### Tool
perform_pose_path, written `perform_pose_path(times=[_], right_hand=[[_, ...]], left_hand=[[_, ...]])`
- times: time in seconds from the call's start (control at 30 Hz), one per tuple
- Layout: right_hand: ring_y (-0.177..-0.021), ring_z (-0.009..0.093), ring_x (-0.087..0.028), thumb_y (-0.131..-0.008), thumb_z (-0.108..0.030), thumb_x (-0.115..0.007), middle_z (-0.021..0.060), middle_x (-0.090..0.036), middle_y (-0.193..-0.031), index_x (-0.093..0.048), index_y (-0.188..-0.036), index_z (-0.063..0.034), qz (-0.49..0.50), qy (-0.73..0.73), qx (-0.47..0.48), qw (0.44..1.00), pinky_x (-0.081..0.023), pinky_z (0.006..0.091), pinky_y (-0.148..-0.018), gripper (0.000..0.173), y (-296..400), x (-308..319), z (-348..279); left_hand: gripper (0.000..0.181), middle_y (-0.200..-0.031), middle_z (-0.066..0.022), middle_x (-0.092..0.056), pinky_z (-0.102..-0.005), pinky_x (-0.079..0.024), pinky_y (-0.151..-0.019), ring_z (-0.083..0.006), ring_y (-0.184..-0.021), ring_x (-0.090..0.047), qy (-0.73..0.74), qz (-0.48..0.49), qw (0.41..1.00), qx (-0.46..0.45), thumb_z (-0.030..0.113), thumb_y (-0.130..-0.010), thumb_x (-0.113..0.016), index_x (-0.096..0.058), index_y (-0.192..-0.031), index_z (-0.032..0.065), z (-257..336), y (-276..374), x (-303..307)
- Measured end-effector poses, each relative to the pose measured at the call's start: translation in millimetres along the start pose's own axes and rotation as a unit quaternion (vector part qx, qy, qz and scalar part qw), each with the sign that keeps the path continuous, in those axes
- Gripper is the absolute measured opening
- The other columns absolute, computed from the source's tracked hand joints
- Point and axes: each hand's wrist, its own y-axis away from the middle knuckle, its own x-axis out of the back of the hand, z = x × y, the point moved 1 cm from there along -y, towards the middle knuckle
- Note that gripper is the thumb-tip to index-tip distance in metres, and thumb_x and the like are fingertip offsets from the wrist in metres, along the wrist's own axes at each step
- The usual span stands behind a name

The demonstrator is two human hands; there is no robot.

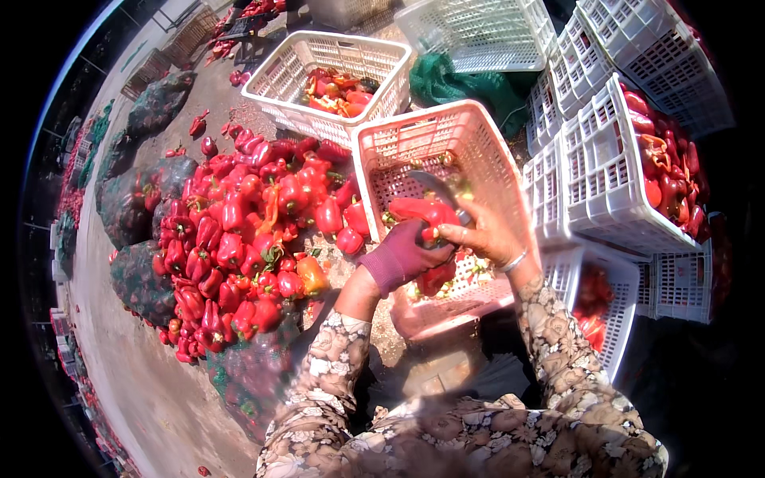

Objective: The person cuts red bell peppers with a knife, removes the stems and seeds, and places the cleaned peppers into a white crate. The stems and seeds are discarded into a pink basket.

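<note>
My left hand [401, 256], in a purple glove, holds a red bell pepper [423, 209] above a pink plastic crate [491, 158]. Red flesh shows both above and below the glove; whether it is one piece or two I cannot tell. A knife with a curved blade [435, 184] is gripped in my bare right hand [487, 234], its handle mostly hidden by the fingers. The blade points away from me, just behind the pepper, and my right thumb reaches the pepper near the glove. Green and pale pepper scraps [475, 272] lie on the crate's floor.
To the left, a large heap of red peppers [233, 239] covers the ground beside filled green mesh sacks [140, 278]. Ahead, a white crate [275, 98] contains cut peppers [340, 92], near a green net [448, 80]. Stacked white crates [609, 173] with red peppers rise on the right.
</note>
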Motion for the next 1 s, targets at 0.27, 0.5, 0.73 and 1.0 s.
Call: perform_pose_path(times=[0.27,0.5,0.73,1.0], right_hand=[[-0.115,0.02,-0.063,-0.08,-0.019,-0.084,0.0136,-0.065,-0.123,-0.049,-0.139,0.0015,-0.047,0.035,0.082,0.995,-0.051,0.0336,-0.098,0.072,11.3,-7.8,-6.4],[-0.083,0.016,-0.071,-0.088,-0.015,-0.075,0.0076,-0.069,-0.096,-0.056,-0.119,0.0024,0.061,-0.163,0.038,0.984,-0.057,0.0263,-0.074,0.04,10.5,-39.6,-1.3],[-0.073,0.013,-0.067,-0.089,-0.016,-0.074,0.0042,-0.067,-0.09,-0.061,-0.107,-0.0013,0.118,-0.208,0.025,0.971,-0.056,0.0255,-0.063,0.027,1.0,-36.5,15.9],[-0.065,0.011,-0.063,-0.085,-0.014,-0.078,0.0019,-0.063,-0.081,-0.054,-0.097,-0.0069,0.156,-0.269,0.062,0.948,-0.053,0.0251,-0.055,0.028,0.4,-35.7,20.3]], left_hand=[[0.027,-0.087,-0.0058,-0.069,-0.0279,-0.052,-0.066,-0.0092,-0.081,-0.063,-0.081,-0.096,0.988,0.09,0.018,-0.084,-0.077,-0.068,-0.102,0.0,17.3,5.0,6.2],[0.033,-0.094,-0.0089,-0.067,-0.032,-0.052,-0.071,-0.0171,-0.085,-0.065,-0.121,-0.007,0.99,0.066,0.022,-0.086,-0.073,-0.065,-0.111,0.0028,-39.0,-8.1,4.7],[0.05,-0.109,-0.0234,-0.066,-0.0448,-0.051,-0.087,-0.0387,-0.102,-0.064,-0.202,0.126,0.971,0.023,0.035,-0.083,-0.071,-0.057,-0.12,0.0032,-12.4,-3.2,-17.0],[0.04,-0.086,-0.0196,-0.065,-0.0428,-0.049,-0.063,-0.0327,-0.072,-0.065,-0.228,0.233,0.942,-0.074,0.028,-0.089,-0.069,-0.054,-0.118,0.0035,-20.2,-1.8,-41.0]])
